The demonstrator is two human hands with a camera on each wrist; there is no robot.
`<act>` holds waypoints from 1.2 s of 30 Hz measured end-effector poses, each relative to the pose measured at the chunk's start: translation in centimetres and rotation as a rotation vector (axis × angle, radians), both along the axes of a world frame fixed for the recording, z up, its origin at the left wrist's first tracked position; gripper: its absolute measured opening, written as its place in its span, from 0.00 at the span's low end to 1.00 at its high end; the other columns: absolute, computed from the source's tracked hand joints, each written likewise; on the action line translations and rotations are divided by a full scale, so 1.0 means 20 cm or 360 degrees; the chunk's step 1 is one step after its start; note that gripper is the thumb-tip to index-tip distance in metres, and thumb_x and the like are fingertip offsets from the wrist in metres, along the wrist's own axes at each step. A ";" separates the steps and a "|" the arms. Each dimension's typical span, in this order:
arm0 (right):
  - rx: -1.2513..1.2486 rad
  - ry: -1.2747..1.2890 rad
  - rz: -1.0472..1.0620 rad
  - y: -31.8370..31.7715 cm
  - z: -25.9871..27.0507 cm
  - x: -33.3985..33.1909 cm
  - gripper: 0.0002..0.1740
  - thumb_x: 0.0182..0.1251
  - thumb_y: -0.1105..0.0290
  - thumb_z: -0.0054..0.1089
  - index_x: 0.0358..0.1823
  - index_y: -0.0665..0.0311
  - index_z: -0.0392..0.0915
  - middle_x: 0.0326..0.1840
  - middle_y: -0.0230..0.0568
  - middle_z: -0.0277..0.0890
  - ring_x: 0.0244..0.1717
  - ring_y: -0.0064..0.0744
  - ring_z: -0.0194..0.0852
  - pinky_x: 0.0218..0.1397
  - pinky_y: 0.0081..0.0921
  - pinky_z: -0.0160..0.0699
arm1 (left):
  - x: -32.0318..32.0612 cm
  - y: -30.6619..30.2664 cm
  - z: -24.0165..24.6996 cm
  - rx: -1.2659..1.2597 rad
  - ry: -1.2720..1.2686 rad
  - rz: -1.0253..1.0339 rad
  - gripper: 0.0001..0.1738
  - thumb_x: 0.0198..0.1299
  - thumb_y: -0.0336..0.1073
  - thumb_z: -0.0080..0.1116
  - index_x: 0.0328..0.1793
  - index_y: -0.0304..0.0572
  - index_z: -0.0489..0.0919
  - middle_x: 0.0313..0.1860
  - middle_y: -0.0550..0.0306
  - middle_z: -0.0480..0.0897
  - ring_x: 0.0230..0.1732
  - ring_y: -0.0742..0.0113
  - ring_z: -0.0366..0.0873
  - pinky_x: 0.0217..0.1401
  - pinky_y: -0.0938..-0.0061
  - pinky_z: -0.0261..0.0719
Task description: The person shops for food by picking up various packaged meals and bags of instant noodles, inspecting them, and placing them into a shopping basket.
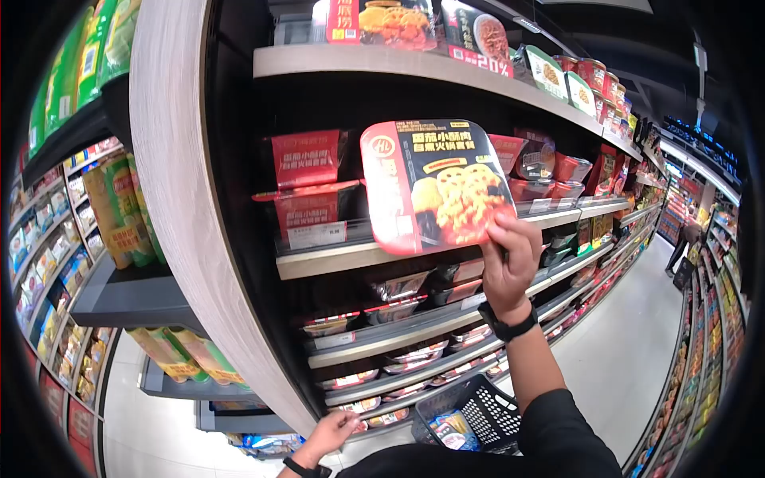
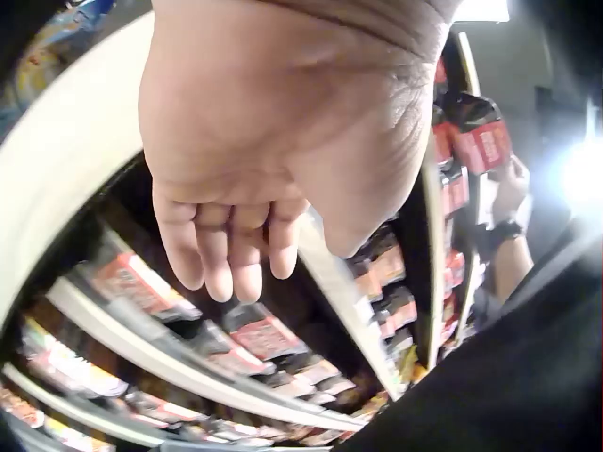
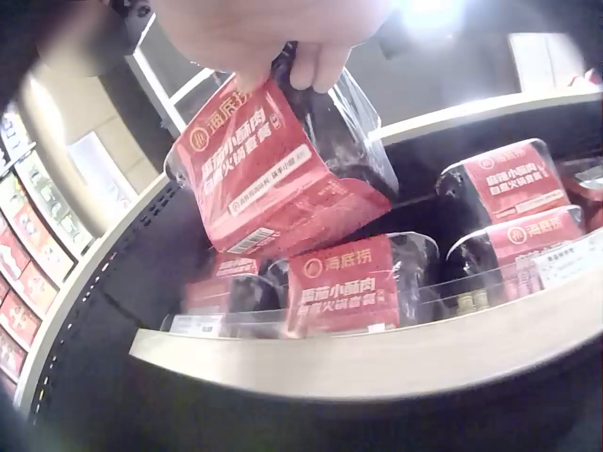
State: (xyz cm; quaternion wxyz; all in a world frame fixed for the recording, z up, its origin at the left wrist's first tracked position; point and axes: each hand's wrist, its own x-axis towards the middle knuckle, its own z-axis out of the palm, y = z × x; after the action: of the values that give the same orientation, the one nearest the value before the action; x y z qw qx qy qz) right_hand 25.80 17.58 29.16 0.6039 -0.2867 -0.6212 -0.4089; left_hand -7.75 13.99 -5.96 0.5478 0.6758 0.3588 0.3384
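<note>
My right hand grips a boxed self-heating hot pot meal by its lower right corner, its printed lid facing me. In the right wrist view the same meal box hangs tilted above the shelf, its red sleeve and black tray side showing. Just behind it, more red-sleeved meal boxes stand stacked on the shelf. Low by the shelf's end panel, my left hand holds nothing; its fingers are loosely bent in the left wrist view.
A black shopping basket with packets in it is below, beside the lower shelves. The wooden end panel rises at left, with green packages beyond it. An aisle floor runs off to the right, where a person stands far along.
</note>
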 end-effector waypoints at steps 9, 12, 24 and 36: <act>-0.0623 -0.0205 0.0177 -0.36 -0.51 -0.10 0.13 0.55 0.76 0.73 0.42 0.60 0.81 0.51 0.42 0.78 0.43 0.44 0.79 0.48 0.36 0.80 | 0.28 0.03 0.85 0.0037 -0.1268 -0.0450 0.60 0.63 0.72 0.52 0.84 0.44 0.38 0.77 0.45 0.60 0.76 0.56 0.61 0.77 0.58 0.62; -0.0801 -0.0317 0.0454 -0.40 -0.75 -0.13 0.16 0.55 0.79 0.72 0.44 0.59 0.82 0.52 0.41 0.77 0.44 0.45 0.81 0.48 0.38 0.81 | 0.25 0.03 0.77 -0.0493 -0.1309 -0.0343 0.51 0.66 0.50 0.57 0.84 0.44 0.38 0.78 0.49 0.59 0.78 0.59 0.58 0.80 0.59 0.57; -0.2023 0.1335 0.0713 -0.56 -1.25 -0.10 0.31 0.68 0.77 0.52 0.73 0.69 0.59 0.66 0.44 0.68 0.66 0.33 0.67 0.69 0.30 0.68 | 0.22 -0.03 0.39 -0.0606 -0.0814 -0.0180 0.54 0.56 0.32 0.63 0.85 0.41 0.44 0.78 0.51 0.59 0.79 0.61 0.56 0.80 0.64 0.53; -0.2674 0.2336 0.1559 -0.69 -1.48 0.03 0.38 0.81 0.40 0.30 0.74 0.65 0.61 0.68 0.42 0.72 0.66 0.33 0.74 0.68 0.32 0.74 | 0.34 -0.13 0.22 -0.0995 -0.0626 -0.0196 0.50 0.54 0.33 0.59 0.83 0.38 0.49 0.75 0.49 0.66 0.75 0.62 0.63 0.78 0.66 0.58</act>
State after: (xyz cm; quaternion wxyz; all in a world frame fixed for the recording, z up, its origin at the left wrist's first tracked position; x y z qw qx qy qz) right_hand 26.39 3.78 -0.52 0.5285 -0.4866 -0.2458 0.6508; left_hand -0.92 11.34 -1.53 0.8055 0.4182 0.2914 0.3024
